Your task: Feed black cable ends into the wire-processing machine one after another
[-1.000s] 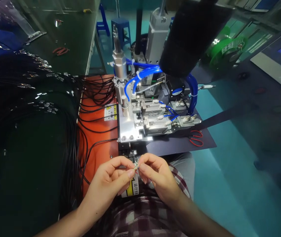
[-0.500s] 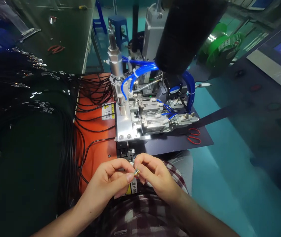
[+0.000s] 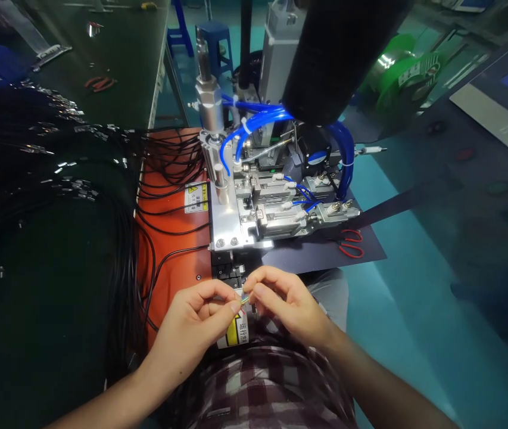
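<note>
Several thin coloured wires [image 3: 244, 300], yellow, green and red among them, show between my two hands, just in front of the machine's near end. My left hand [image 3: 202, 313] pinches them between thumb and forefinger. From the other side, the bent fingers of my right hand [image 3: 287, 301] close on the wires' short free ends; its fingertips partly cover them. Beneath the hands lies a white label with a yellow arrow [image 3: 233, 330]. Beyond them stands the metal machine [image 3: 280, 220], fitted with cylinders and blue air tubes [image 3: 265, 116].
Black cables [image 3: 122, 262] hang in a thick bundle at left, several crossing the orange surface [image 3: 177, 280]. Red-handled scissors [image 3: 352, 243] lie right of the machine. A black cylinder [image 3: 343, 59] juts in overhead. Farther off are a green spool [image 3: 396, 71] and a blue stool [image 3: 215, 44].
Both hands have risen slightly, and the right hand has turned a little around the wires. More of the yellow arrow label shows beneath them.
</note>
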`<move>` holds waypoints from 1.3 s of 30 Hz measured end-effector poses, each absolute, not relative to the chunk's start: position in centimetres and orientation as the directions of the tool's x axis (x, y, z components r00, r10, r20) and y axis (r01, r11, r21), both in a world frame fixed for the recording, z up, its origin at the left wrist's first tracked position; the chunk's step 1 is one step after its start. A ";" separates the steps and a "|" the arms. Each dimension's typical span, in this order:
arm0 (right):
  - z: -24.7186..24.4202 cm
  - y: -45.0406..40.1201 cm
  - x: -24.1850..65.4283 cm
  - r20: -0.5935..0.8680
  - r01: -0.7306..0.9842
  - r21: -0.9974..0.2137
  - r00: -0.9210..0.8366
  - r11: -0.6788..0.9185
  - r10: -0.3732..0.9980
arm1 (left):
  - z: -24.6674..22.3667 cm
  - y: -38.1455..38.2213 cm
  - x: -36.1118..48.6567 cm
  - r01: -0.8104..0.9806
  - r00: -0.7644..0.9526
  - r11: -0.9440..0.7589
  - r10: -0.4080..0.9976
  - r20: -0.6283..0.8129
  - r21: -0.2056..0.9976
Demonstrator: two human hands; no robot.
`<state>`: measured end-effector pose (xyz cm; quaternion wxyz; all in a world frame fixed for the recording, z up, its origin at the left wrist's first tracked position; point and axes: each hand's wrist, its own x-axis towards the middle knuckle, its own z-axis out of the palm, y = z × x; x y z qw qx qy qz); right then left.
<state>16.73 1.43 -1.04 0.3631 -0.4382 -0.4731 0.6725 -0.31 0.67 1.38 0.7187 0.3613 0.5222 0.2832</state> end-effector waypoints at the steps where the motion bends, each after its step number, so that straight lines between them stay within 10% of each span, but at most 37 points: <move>1: -1.0 1.2 16.6 -0.264 -0.052 -0.954 -0.312 -0.294 0.913 | 1.4 0.7 -0.3 -0.026 0.292 0.574 0.788 -0.543 0.819; 15: 0.0 -0.3 15.7 -0.065 0.322 -0.947 -0.149 -0.014 0.987 | 1.2 0.7 -0.2 0.090 0.256 0.517 0.814 -0.521 0.851; 20: 0.2 0.2 16.0 0.025 0.456 -0.883 -0.198 0.114 0.980 | 1.0 0.9 -0.3 0.285 0.226 0.211 0.933 -0.279 0.935; 25: -0.5 0.5 16.0 -0.051 0.394 -0.919 -0.186 0.026 0.981 | 1.0 1.1 -0.5 0.424 0.293 -0.021 0.949 -0.115 0.905; 32: -1.6 1.1 15.8 -0.143 0.247 -0.964 -0.165 -0.100 0.976 | 0.9 2.1 -0.8 0.341 0.324 0.303 0.851 -0.414 0.890; 39: -3.1 3.4 17.0 -0.263 0.199 -0.953 -0.162 -0.230 0.951 | -0.2 3.1 -2.9 0.656 0.361 -0.233 0.932 -0.026 0.718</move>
